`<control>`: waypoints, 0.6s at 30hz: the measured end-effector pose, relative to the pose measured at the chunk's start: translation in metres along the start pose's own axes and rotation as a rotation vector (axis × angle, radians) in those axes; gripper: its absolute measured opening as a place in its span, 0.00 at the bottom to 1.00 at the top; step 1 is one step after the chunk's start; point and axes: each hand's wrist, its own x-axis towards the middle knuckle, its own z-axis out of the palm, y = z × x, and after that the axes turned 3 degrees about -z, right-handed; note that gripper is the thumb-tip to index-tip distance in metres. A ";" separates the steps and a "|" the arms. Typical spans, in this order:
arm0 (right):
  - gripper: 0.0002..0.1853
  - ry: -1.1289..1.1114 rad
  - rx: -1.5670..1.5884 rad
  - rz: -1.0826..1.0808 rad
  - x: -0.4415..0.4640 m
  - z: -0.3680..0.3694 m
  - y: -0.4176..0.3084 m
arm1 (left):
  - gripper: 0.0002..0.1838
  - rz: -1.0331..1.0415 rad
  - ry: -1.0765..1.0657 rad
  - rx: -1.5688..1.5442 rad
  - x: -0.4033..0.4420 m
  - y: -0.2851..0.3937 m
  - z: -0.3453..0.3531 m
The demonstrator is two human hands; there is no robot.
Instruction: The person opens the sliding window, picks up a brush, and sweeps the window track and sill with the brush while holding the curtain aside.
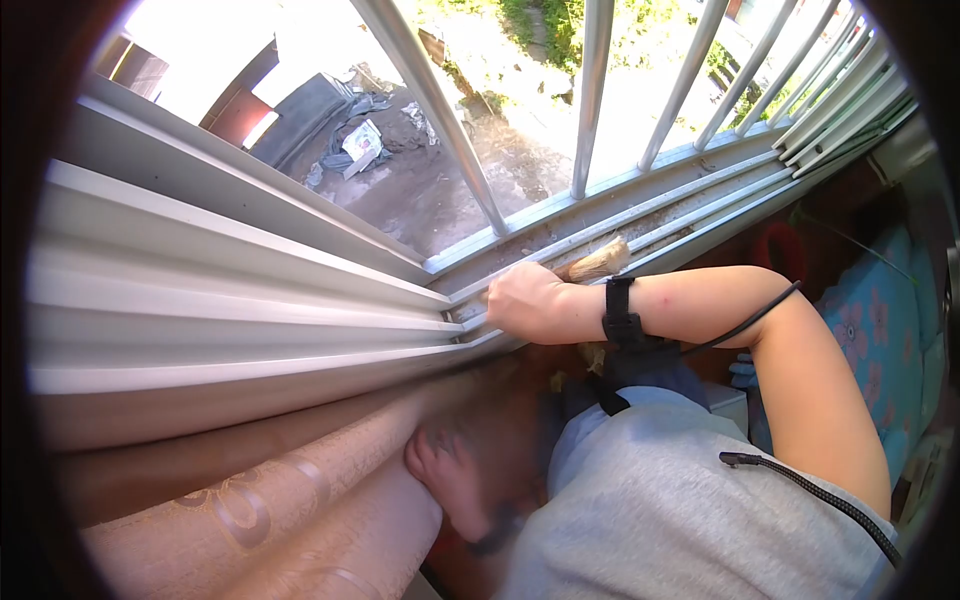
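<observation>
My right hand (525,302) is closed at the corner of the window track (690,205), its wrist in a black strap. A brush (600,260) with pale bristles sticks out beside that wrist; its handle runs behind my fist, which grips it. Lower down and in shade, my left hand (450,475) is closed on the edge of the pinkish patterned curtain (260,500); some of its fingers are hard to make out. A dark band circles the left wrist.
White window frame profiles (230,290) fill the left side. Metal bars (590,100) stand beyond the track, with ground, rubble and plants outside. A blue floral cloth (865,320) lies at the right. Black cables (820,495) hang by my right arm.
</observation>
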 end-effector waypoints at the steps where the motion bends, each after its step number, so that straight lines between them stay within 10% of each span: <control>1: 0.08 0.052 -0.011 -0.033 0.003 0.007 0.002 | 0.15 -0.010 -0.002 0.003 -0.001 0.001 0.001; 18: 0.05 0.165 -0.190 -0.293 0.010 -0.008 0.002 | 0.15 -0.009 -0.012 0.025 -0.002 0.006 0.000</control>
